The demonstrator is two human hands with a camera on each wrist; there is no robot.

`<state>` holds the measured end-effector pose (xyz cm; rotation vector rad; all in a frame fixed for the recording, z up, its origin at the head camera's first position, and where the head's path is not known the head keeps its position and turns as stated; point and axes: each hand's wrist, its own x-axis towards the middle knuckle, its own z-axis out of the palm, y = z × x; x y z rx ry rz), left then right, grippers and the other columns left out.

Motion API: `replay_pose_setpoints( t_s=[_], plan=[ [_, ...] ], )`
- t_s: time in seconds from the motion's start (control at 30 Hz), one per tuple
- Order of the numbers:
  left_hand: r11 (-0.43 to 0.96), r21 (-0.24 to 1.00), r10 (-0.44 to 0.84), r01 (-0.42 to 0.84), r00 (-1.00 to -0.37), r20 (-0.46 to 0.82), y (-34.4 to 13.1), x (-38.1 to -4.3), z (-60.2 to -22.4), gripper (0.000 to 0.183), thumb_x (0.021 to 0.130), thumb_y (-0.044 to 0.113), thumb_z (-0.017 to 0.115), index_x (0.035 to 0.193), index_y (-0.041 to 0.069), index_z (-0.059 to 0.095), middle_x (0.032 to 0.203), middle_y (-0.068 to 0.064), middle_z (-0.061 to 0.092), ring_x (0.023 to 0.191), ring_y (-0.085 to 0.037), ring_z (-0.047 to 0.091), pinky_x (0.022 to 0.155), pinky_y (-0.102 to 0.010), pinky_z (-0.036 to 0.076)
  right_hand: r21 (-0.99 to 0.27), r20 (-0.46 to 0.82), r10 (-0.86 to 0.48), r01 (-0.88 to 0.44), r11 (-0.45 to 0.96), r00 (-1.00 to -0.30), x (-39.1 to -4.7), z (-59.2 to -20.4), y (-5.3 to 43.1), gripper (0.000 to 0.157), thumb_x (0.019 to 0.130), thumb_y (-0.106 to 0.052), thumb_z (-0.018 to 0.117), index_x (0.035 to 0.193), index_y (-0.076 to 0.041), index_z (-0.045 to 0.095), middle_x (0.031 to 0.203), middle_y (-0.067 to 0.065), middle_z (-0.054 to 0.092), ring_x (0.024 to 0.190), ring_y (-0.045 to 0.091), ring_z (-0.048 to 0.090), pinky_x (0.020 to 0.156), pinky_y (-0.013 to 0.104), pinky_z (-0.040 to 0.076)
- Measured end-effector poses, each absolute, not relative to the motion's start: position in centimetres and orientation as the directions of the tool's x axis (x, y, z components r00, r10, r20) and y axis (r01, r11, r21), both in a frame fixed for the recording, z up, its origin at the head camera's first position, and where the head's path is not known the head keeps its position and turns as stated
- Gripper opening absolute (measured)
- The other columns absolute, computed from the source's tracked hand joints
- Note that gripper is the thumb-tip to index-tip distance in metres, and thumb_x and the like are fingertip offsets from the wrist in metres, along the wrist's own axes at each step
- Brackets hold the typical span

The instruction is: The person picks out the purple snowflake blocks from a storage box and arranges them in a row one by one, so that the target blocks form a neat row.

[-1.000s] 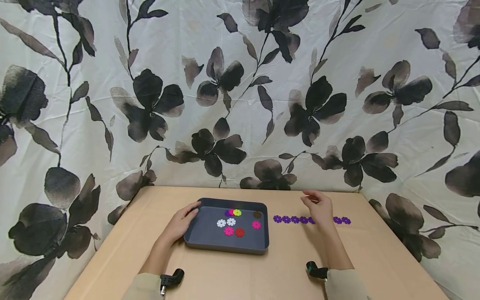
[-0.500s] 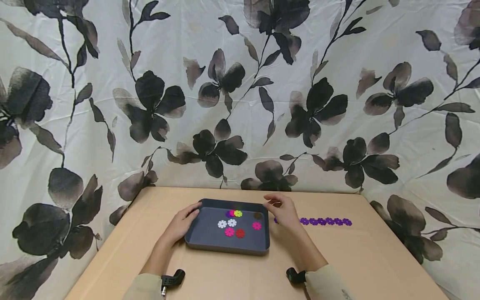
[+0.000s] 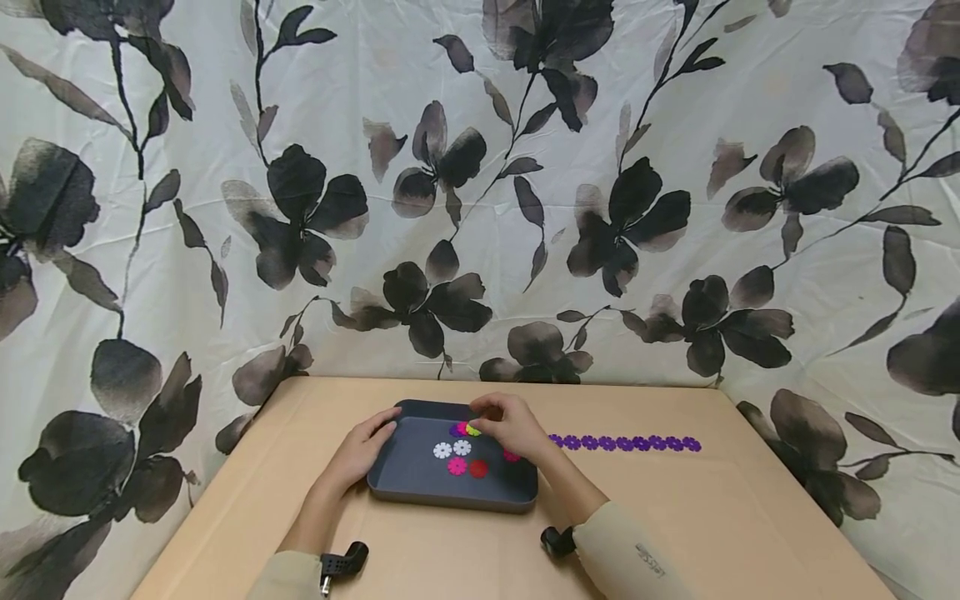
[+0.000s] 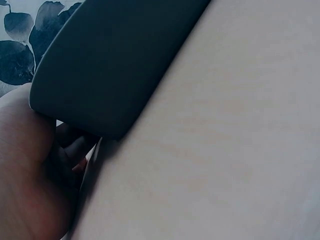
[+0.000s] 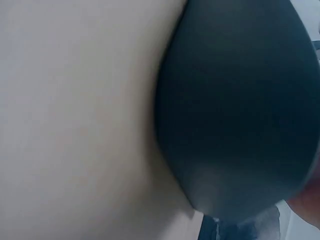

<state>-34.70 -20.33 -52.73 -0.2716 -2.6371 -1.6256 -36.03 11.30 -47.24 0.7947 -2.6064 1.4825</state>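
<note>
My left hand holds the dark grey tray by its left side. In the left wrist view the thumb side lies at the tray's edge and the fingers reach underneath. Above the tray's right part is my right hand, thumb and index finger apart, close to a yellow flower-shaped disc. Beside that disc are a pink and a purple disc. Nearer me lie two white discs, a pink disc and a red disc. The right hand partly covers another pink disc and hides the brown one.
Right of the tray, a straight row of several purple flower discs runs across the tan table. Behind the table hangs a white cloth with dark flowers. Each wrist wears a small black camera.
My right hand has moved left from over the purple row, past the tray's right rim, to above the discs in the tray. The left hand has stayed on the tray.
</note>
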Motion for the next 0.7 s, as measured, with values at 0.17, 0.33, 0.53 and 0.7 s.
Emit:
replay_pose_setpoints(
  t_s=[0.17,0.33,0.53,0.7],
  plan=[
    [0.439,0.884,0.135,0.161,-0.984,0.113,-20.4,-34.7,-52.8,0.045,0.112,0.032,0.048,0.155,0.019,0.051,0.164,-0.013,0.044,0.156,-0.036,0.033,0.127,-0.059,0.027,-0.787,0.252,-0.446,-0.45,0.422,-0.859,-36.3,-47.7,10.2,0.029,0.094,-0.013,0.078,0.121,-0.001,0.074,0.115,0.019,0.074,0.086,0.014,0.062,0.073,0.021,0.053],
    [0.437,0.884,0.13,0.168,-0.984,0.122,-20.4,-34.8,-52.9,0.045,0.112,0.032,0.048,0.155,0.018,0.051,0.163,-0.012,0.044,0.156,-0.036,0.034,0.127,-0.058,0.027,-0.755,0.194,-0.446,-0.423,0.501,-0.874,-36.6,-48.2,9.3,0.03,0.096,-0.015,0.076,0.123,-0.002,0.073,0.116,0.013,0.074,0.091,0.016,0.062,0.078,0.026,0.054],
    [0.434,0.885,0.137,0.169,-0.983,0.121,-20.4,-34.9,-52.9,0.046,0.112,0.033,0.048,0.155,0.018,0.051,0.164,-0.012,0.044,0.156,-0.036,0.033,0.127,-0.059,0.026,-0.724,0.164,-0.441,-0.412,0.554,-0.882,-37.4,-48.8,8.6,0.03,0.095,-0.011,0.075,0.123,0.001,0.073,0.117,0.012,0.074,0.095,0.018,0.064,0.083,0.032,0.056],
    [0.435,0.884,0.136,0.171,-0.983,0.123,-20.4,-34.9,-52.9,0.046,0.112,0.033,0.049,0.155,0.018,0.051,0.163,-0.012,0.044,0.156,-0.036,0.034,0.127,-0.059,0.026,-0.684,0.13,-0.49,-0.436,0.585,-0.862,-37.8,-49.1,8.2,0.035,0.094,-0.011,0.077,0.126,0.001,0.071,0.122,0.014,0.073,0.1,0.024,0.062,0.095,0.041,0.056]
  ],
)
